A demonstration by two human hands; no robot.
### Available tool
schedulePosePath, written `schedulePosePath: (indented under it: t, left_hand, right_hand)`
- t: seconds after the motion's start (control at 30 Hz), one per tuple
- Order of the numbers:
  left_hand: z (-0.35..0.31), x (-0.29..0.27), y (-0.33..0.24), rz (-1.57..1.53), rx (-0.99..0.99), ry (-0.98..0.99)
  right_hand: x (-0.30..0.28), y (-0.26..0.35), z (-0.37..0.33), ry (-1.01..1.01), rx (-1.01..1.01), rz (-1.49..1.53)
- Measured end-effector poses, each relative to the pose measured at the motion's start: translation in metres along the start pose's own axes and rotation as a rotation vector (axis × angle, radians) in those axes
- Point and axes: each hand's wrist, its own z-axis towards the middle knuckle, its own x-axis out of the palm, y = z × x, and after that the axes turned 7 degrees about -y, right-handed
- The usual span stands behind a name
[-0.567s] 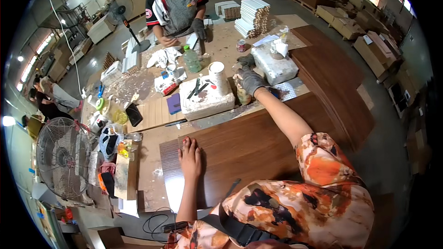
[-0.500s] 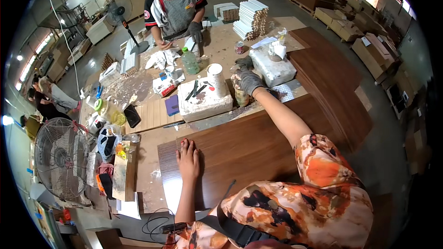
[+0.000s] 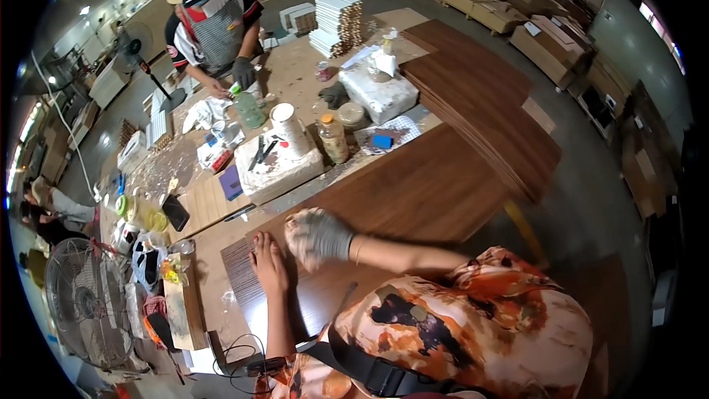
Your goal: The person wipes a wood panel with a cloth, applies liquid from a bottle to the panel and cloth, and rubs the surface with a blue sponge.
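My bare left hand lies flat, fingers apart, on a dark brown wood panel that covers the near side of the table. My right hand, in a grey work glove, rests on the same panel just right of the left hand, nearly touching it. Its fingers curl down onto the wood, and whether anything is under the glove is hidden. Beyond the panel's far edge stand an amber bottle, a white cup and a white foam block with small tools on it.
A stack of dark panels lies at the right. A second white block and a blue sponge sit behind the bottle. Across the table a person in gloves handles a green bottle. A floor fan stands at the left.
My right hand has drawn back from the amber bottle at the far edge to the near part of the panel, beside my left hand. The left hand has stayed put.
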Motion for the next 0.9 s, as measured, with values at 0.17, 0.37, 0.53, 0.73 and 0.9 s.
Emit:
schedulePosePath:
  t: [0.17, 0.37, 0.53, 0.73, 0.9]
  left_hand:
    - [0.002, -0.003, -0.006, -0.042, 0.004, 0.004]
    - [0.000, 0.006, 0.000, 0.080, 0.014, 0.081]
    - [0.003, -0.009, -0.001, 0.302, 0.117, 0.233]
    - [-0.005, -0.002, 0.010, 0.383, 0.179, 0.136]
    - [0.005, -0.001, 0.023, 0.015, 0.181, 0.052]
  right_hand:
    - [-0.024, 0.017, -0.037, -0.016, -0.163, -0.464]
    - [-0.186, -0.105, -0.065, -0.225, 0.416, -1.027]
    - [-0.240, -0.146, -0.092, -0.258, 0.760, -1.178]
    - [-0.061, -0.048, -0.045, -0.305, 0.196, -0.727]
    - [0.052, 0.067, -0.065, -0.275, -0.198, -0.382]
